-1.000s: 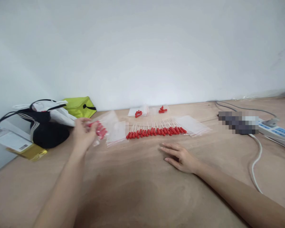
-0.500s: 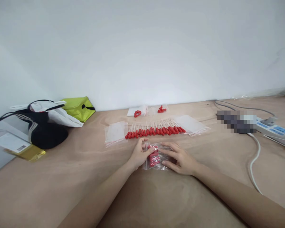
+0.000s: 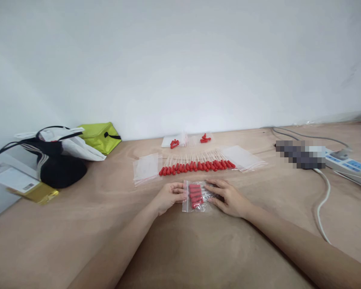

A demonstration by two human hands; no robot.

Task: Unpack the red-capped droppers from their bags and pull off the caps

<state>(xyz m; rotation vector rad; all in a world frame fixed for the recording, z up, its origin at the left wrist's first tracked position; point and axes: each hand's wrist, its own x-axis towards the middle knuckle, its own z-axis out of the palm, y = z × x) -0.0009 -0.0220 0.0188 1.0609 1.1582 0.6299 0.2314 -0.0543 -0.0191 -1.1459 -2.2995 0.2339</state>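
Note:
A clear zip-lock bag point(image 3: 186, 205) lies on the table in front of me, its opening edge to the left. Inside it several droppers point(image 3: 195, 196) with red rubber bulbs lie side by side, bulbs to the left, clear tubes to the right. My left hand point(image 3: 170, 196) pinches the bag's left edge between thumb and fingers. My right hand point(image 3: 230, 198) grips the bag's right end, thumb low and fingers above, covering the tube ends. Just beyond, a row of loose droppers point(image 3: 197, 165) lies with red bulbs towards me.
Flat plastic bags point(image 3: 147, 167) lie left of the row, and more clear bags point(image 3: 243, 157) lie right. Loose red bulbs point(image 3: 174, 143) rest on bags near the wall. A black cap point(image 3: 61, 170) and lime-green bag point(image 3: 99, 136) stand left; a power strip point(image 3: 353, 164) lies right.
My left hand has shifted left, off the red bulbs, onto the bag's edge. The bag now lies flatter, and the bulbs inside show in a neat row. My right hand has barely moved.

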